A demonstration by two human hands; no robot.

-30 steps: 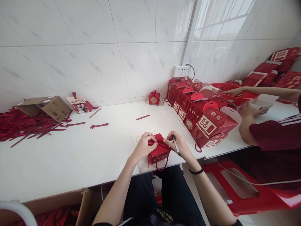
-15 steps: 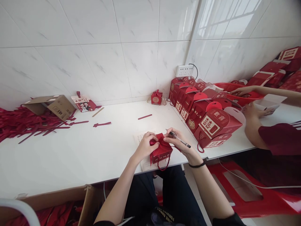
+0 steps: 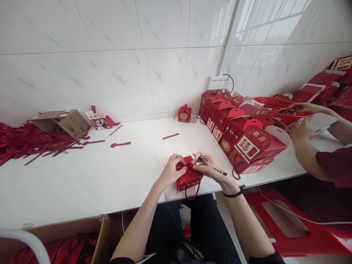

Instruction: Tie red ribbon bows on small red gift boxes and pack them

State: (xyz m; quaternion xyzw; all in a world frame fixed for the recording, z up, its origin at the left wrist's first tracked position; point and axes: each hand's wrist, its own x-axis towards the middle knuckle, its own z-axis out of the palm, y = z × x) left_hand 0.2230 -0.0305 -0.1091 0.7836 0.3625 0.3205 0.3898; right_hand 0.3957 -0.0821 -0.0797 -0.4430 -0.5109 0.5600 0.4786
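A small red gift box [image 3: 189, 182] with a rope handle sits near the table's front edge, on a printed sheet [image 3: 171, 193]. Across its top lies a red ribbon bow [image 3: 190, 167]. My left hand [image 3: 173, 169] pinches the bow's left side, fingers closed. From the right, my right hand [image 3: 208, 167] grips the bow's other side between thumb and finger. A pen [image 3: 211, 165] also rests in my right hand, lying across the fingers and pointing up to the left. The fingers partly cover the knot.
Rows of red boxes [image 3: 247, 146] stand to the right. Beyond them a co-worker's hands [image 3: 301, 128] are beside a red basin [image 3: 277, 110]. Red ribbons [image 3: 24, 139] spill from a cardboard box [image 3: 67, 123] at left. A finished-looking small box [image 3: 184, 114] stands by the wall.
Both my hands stay on the bow with little movement. The view has shifted slightly. The co-worker's far hand has drawn back somewhat from the basin.
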